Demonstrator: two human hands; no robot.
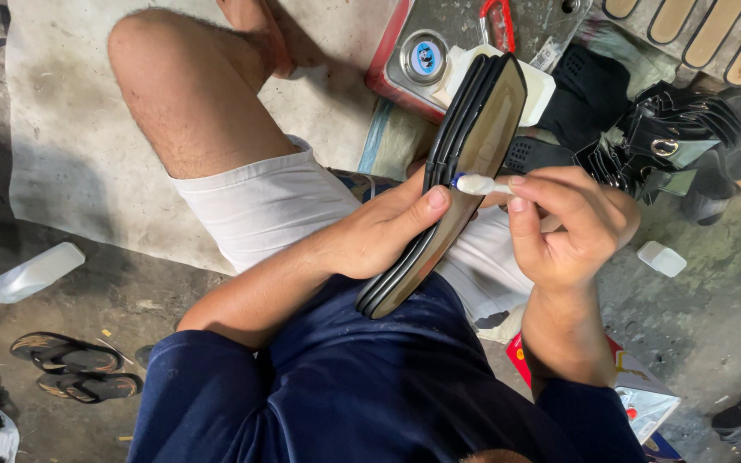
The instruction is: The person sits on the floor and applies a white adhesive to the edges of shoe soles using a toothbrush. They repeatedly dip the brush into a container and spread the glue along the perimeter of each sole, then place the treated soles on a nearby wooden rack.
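Stack of soles [465,171] stands on edge over my lap, gripped from the left by my left hand [379,231]; my right hand [572,227] sits just right of it, holding a small brush [482,183] whose tip touches the stack's face. Behind the stack a tin can [465,51] rests on the floor, with a heap of straps [662,137] to its right. Far left on the floor lies a bottle [32,273], with 2 sandals [75,364] just before it.

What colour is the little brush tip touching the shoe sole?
White bristles with a blue band, seen from the head camera: brush tip on the tan, black-edged shoe sole.
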